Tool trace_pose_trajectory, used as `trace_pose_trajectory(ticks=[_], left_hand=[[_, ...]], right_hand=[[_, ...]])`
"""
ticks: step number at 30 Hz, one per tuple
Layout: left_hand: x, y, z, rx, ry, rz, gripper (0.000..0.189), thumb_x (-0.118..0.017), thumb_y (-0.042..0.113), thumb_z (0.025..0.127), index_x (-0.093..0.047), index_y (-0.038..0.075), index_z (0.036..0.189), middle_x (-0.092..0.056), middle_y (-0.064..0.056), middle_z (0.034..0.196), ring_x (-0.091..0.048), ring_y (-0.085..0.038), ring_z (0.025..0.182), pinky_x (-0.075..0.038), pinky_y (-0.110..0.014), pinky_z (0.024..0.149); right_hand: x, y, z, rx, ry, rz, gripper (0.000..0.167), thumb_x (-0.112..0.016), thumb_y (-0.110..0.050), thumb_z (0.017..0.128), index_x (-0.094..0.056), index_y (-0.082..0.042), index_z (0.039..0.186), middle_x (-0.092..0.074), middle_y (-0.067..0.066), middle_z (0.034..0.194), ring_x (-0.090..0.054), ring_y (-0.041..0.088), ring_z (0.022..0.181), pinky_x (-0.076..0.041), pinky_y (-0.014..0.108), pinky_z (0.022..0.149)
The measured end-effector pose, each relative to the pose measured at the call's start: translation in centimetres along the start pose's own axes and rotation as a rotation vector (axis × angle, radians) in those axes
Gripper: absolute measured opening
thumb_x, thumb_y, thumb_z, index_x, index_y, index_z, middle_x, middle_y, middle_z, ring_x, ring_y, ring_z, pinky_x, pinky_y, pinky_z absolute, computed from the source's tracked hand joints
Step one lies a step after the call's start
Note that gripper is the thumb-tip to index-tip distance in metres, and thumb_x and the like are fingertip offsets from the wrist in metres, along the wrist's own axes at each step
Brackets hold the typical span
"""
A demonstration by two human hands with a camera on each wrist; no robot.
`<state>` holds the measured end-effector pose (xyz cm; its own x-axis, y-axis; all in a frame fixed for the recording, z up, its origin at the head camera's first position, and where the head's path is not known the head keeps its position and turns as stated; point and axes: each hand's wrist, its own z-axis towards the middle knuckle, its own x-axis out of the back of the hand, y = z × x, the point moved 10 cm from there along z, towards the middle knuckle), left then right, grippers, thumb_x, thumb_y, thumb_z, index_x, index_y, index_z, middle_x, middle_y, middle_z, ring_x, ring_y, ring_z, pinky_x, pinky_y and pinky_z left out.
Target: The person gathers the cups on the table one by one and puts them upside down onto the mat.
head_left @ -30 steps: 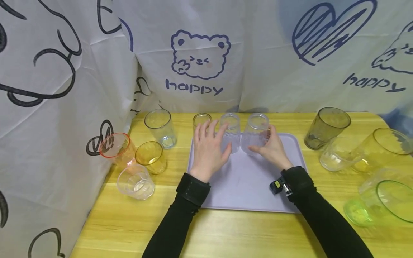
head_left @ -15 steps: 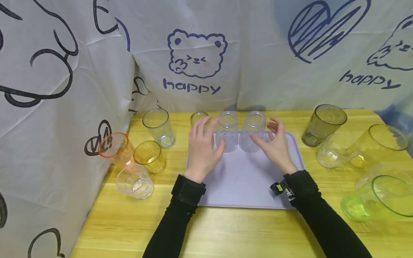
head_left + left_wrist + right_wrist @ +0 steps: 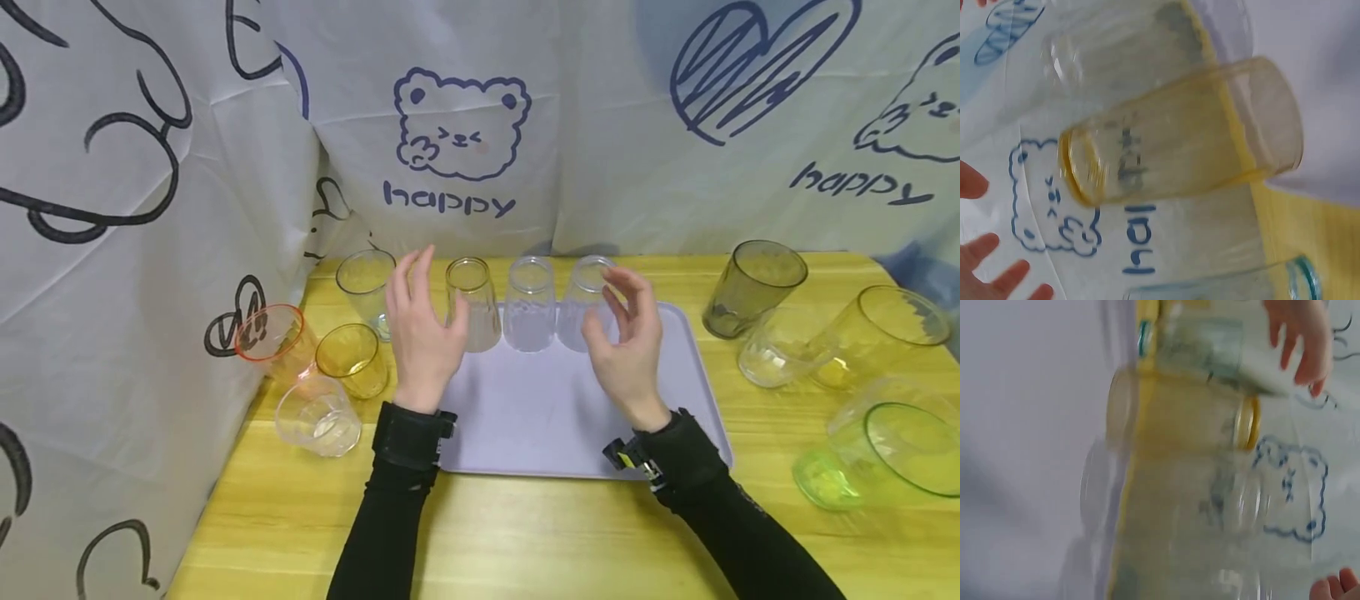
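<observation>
Three upside-down glasses stand in a row along the far side of the lilac tray: an amber-tinted glass on the left, a clear glass in the middle and another clear glass on the right. My left hand hovers left of the amber-tinted one, fingers spread and thumb apart, holding nothing. It overlaps a bluish glass behind it. Over the tray's right half, my right hand has loosely curved fingers with nothing between them, overlapping the right clear glass. Both wrist views show the amber-tinted glass away from the fingers.
Left of the tray stand upright glasses: orange-rimmed, amber and clear. On the right are a smoky grey glass, a clear one, a yellowish one and a green one. A printed cloth hangs behind.
My right hand has come off the right clear glass and drawn back. The left hand has moved left, uncovering the amber-tinted glass. The three glasses on the tray keep their places.
</observation>
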<state>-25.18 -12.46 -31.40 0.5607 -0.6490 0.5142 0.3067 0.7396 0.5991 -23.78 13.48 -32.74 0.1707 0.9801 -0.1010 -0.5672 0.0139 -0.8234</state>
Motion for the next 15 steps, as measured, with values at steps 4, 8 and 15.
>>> trace_pose_trajectory(ticks=[4,8,15], left_hand=[[1.4,-1.8,1.2,0.106,0.044,0.023,0.063,-0.06,0.022,0.089,-0.045,0.011,0.149,-0.044,-0.016,0.15,-0.04,-0.036,0.139,-0.034,-0.053,0.116],[2.5,-3.3,2.4,0.205,0.054,0.077,0.068,-0.061,0.023,0.088,-0.041,0.013,0.152,-0.039,-0.016,0.154,-0.036,-0.036,0.142,-0.032,-0.054,0.118],[3.5,-5.6,4.1,0.353,-0.009,0.166,0.08,-0.065,0.031,0.089,-0.029,0.017,0.158,-0.025,-0.02,0.161,-0.026,-0.041,0.148,-0.029,-0.058,0.12]], right_hand=[[-2.6,0.8,-1.2,-0.148,-0.085,0.131,0.045,-0.05,0.018,0.087,-0.045,0.015,0.131,-0.06,-0.002,0.121,-0.059,0.012,0.12,-0.05,0.027,0.109],[-5.3,2.7,-2.8,-0.418,-0.172,0.252,0.043,-0.05,0.012,0.094,-0.043,0.009,0.137,-0.062,0.002,0.119,-0.063,0.009,0.113,-0.053,0.022,0.101],[-9.4,4.6,-5.8,-0.787,-0.292,0.397,0.047,-0.043,-0.003,0.101,-0.034,0.001,0.147,-0.054,0.012,0.132,-0.058,0.019,0.124,-0.048,0.034,0.113]])
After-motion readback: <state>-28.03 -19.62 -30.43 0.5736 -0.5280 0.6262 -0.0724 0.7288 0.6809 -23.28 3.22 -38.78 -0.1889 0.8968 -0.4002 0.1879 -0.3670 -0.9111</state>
